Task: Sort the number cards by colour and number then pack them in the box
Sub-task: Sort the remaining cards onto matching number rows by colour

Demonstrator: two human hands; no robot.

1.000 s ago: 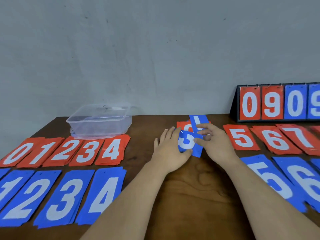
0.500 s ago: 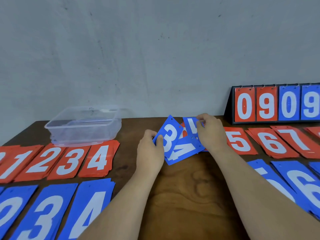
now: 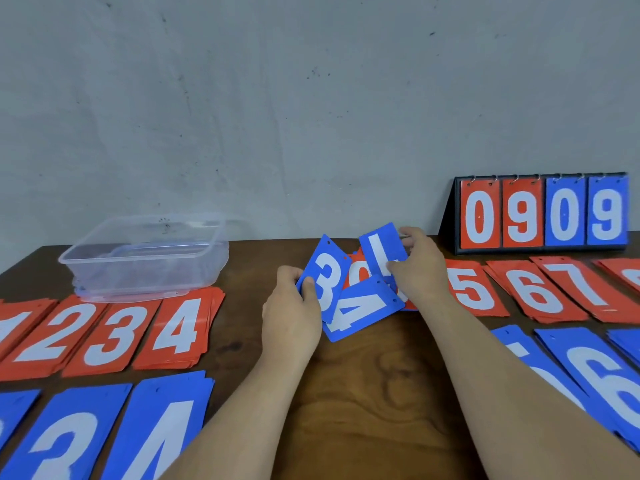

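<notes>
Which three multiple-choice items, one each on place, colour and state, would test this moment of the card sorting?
1. Where is the clear box?
A. Back left, behind the red 3 pile
B. At the far right edge
C. Between the two forearms

2. What colour is the 3 card in the left-hand grip?
A. Red
B. Green
C. Blue

3. What is the right-hand grip doing?
A. Lying flat and empty
B. Pinching a blue card
C. Reaching into the box

Key:
1 A: the box stands far left, just behind the red piles.
2 C: a white 3 shows on blue.
3 B: thumb and fingers close on the card's edges.
</notes>
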